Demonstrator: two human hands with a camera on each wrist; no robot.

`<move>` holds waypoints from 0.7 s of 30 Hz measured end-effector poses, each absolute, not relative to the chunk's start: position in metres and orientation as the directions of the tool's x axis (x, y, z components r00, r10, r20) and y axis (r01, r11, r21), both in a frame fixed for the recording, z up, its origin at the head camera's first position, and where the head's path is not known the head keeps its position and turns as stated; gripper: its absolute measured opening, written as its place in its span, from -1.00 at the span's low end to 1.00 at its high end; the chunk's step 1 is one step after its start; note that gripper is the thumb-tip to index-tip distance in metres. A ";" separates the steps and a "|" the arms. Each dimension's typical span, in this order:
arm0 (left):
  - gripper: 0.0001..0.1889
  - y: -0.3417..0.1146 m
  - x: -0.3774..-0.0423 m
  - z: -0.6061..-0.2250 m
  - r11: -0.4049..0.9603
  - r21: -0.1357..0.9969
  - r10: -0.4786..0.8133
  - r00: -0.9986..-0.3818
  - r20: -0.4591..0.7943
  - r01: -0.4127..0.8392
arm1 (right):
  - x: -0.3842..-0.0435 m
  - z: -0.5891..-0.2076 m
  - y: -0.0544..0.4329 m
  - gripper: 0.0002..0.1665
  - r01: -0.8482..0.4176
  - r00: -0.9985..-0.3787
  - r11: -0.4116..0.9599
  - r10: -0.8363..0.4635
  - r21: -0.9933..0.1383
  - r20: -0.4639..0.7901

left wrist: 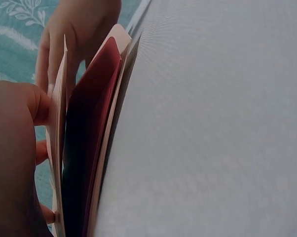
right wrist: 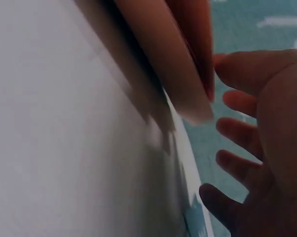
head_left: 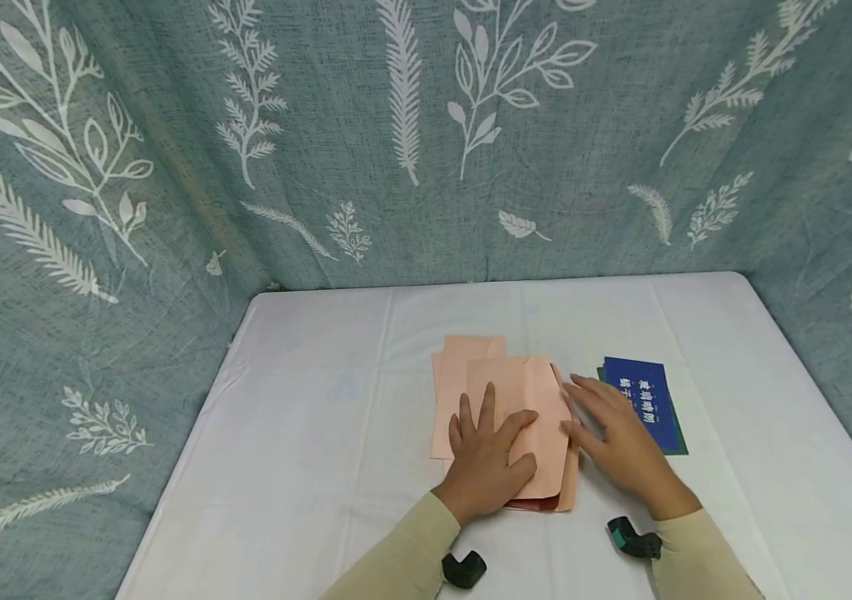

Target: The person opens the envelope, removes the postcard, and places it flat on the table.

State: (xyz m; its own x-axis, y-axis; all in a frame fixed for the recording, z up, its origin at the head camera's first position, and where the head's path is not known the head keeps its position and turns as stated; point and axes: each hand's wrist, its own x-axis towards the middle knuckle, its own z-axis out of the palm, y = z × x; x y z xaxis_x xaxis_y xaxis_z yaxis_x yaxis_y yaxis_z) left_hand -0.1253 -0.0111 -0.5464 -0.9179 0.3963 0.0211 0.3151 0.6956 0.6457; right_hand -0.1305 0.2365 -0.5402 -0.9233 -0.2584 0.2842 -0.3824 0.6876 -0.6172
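A pale pink paper folder point(head_left: 546, 383) lies on other pink sheets in the head view. My left hand point(head_left: 488, 467) rests on it with fingers spread. At its right edge is my right hand point(head_left: 619, 446), fingers loosely extended and nothing gripped. In the left wrist view the folder's top cover point(left wrist: 55, 128) stands a little apart from the layers below, and a dark red flap point(left wrist: 96, 74) shows between them. My right hand's thumb in the right wrist view lies close to the folder's edge point(right wrist: 188, 98); whether it touches is hard to tell.
Several pink paper pieces point(head_left: 450, 408) lie under and left of the folder. To the right, a blue booklet point(head_left: 644, 392) with white characters overlaps a dark green one point(head_left: 679, 442). A white cloth point(head_left: 306, 433) covers the table, with a patterned curtain point(head_left: 336, 150) behind.
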 end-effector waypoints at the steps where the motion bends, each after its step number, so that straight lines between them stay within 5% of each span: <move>1: -0.37 -0.011 -0.125 -0.546 0.697 0.644 0.397 -0.918 0.018 0.314 | -0.130 -0.541 0.232 -0.34 -0.388 -0.922 0.692 -0.288 -0.609 0.260; 10: -0.35 -0.011 -0.125 -0.546 0.709 0.629 0.403 -0.915 0.009 0.319 | -0.127 -0.545 0.223 -0.47 -0.365 -0.924 0.738 -0.362 -0.568 0.125; 21: -0.30 -0.019 -0.129 -0.546 0.630 0.722 0.395 -0.918 0.017 0.285 | -0.129 -0.547 0.226 -0.46 -0.371 -0.919 0.717 -0.373 -0.590 0.124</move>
State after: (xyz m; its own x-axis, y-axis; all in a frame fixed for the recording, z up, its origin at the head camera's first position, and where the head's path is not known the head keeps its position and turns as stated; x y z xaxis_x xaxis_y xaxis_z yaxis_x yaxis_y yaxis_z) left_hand -0.1288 -0.0193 -0.5458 -0.9183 0.3954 0.0172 0.2848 0.6301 0.7224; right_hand -0.1295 0.2259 -0.5469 -0.9194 -0.3730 0.1245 -0.3709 0.7173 -0.5898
